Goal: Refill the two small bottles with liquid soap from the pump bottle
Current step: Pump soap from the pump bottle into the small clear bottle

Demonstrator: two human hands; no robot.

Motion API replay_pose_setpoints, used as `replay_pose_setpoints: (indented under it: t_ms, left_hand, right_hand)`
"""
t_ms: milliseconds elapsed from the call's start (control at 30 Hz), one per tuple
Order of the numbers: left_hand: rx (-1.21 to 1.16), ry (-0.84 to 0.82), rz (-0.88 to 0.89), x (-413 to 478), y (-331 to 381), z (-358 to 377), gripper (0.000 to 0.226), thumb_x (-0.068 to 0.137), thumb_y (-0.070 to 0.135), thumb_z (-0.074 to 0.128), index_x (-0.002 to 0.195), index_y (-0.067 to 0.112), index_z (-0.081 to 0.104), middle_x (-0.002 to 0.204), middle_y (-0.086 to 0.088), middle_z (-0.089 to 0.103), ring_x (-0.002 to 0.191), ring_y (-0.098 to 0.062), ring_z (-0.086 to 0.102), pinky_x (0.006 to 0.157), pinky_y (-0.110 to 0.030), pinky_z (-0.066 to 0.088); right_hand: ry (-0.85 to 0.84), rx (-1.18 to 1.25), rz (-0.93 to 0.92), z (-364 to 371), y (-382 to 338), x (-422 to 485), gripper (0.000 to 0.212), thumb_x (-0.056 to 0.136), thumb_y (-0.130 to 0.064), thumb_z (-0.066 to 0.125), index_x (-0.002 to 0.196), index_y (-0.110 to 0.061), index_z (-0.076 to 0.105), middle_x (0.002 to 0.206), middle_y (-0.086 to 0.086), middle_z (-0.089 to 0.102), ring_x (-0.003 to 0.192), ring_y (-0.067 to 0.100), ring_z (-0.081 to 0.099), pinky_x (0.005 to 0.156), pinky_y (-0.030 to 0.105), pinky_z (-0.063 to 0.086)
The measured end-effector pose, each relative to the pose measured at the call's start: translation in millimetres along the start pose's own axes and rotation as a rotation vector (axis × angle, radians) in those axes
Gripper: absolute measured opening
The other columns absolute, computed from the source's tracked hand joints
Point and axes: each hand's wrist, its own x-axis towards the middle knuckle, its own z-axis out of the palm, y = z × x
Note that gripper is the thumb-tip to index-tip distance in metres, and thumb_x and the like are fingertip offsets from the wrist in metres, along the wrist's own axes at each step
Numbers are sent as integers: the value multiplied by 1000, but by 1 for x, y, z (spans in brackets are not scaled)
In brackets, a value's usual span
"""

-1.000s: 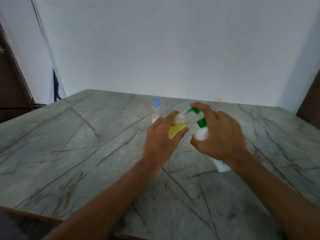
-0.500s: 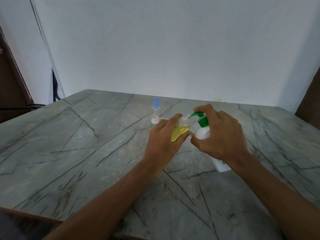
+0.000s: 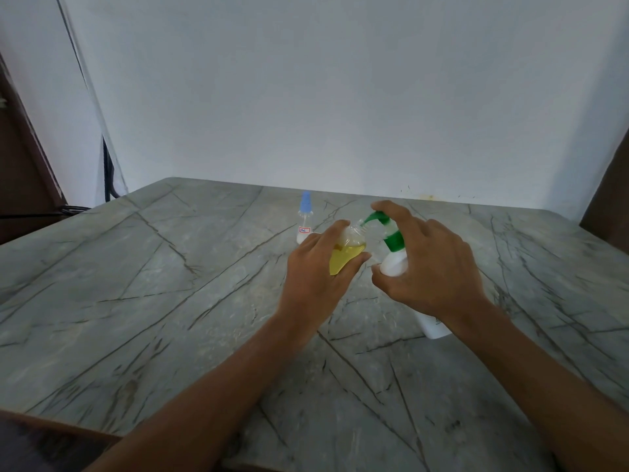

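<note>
My left hand (image 3: pixel 315 274) grips a small clear bottle (image 3: pixel 347 250) partly filled with yellow soap, tilted with its open mouth against the green nozzle. My right hand (image 3: pixel 432 267) wraps the neck of the white pump bottle (image 3: pixel 394 264), which stands on the marble table (image 3: pixel 170 284); its forefinger rests on top of the green pump head (image 3: pixel 377 218). A second small bottle (image 3: pixel 304 221) with a blue cap and a white label stands upright farther back, just left of my left hand and apart from it.
A white wall closes the table's far side. Dark cables hang at the back left corner. Brown wooden panels stand at the far left and far right. The table's near edge runs along the bottom left.
The pump head has come back up a little under my right forefinger. The small bottle holds slightly more yellow soap. Both hands stay in place.
</note>
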Motion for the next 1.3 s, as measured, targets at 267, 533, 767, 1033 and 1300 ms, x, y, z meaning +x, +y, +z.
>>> replay_pose_setpoints:
  t_ms: [267, 533, 767, 1033, 1300]
  left_hand:
    - [15, 2, 27, -1, -1, 2, 55, 79, 49, 68, 125, 23, 53, 105, 2, 66, 89, -8, 58, 73, -25, 54]
    - [9, -18, 63, -3, -3, 6, 55, 80, 48, 69, 126, 23, 53, 107, -1, 65, 90, -7, 58, 73, -22, 53]
    - [17, 12, 53, -1, -2, 4, 54, 80, 46, 69, 125, 20, 54, 102, 0, 66, 86, -7, 58, 72, -23, 53]
    - [-1, 10, 19, 1, -1, 1, 52, 81, 48, 68, 124, 22, 54, 103, 4, 66, 89, -8, 59, 76, -28, 54]
    - [7, 13, 27, 0, 1, 2, 53, 81, 48, 68, 124, 22, 54, 102, 3, 66, 86, -8, 58, 72, -28, 54]
  right_hand:
    - [15, 28, -6, -2, -2, 2, 82, 59, -47, 78, 130, -29, 42, 84, -4, 63, 68, 15, 51, 62, 28, 45]
    - [70, 75, -2, 2, 2, 2, 70, 58, -52, 71, 119, -25, 49, 84, -4, 64, 67, 12, 48, 62, 26, 39]
    - [64, 33, -5, 3, 2, -1, 82, 63, -52, 75, 134, -33, 39, 87, -6, 64, 70, 13, 50, 61, 26, 45]
    - [18, -8, -7, -3, -1, -3, 100, 64, -64, 68, 148, -42, 18, 92, -8, 64, 77, 13, 55, 62, 30, 48]
    - [21, 38, 9, -4, -2, -4, 88, 60, -50, 73, 136, -38, 31, 85, -7, 63, 70, 14, 53, 62, 30, 48]
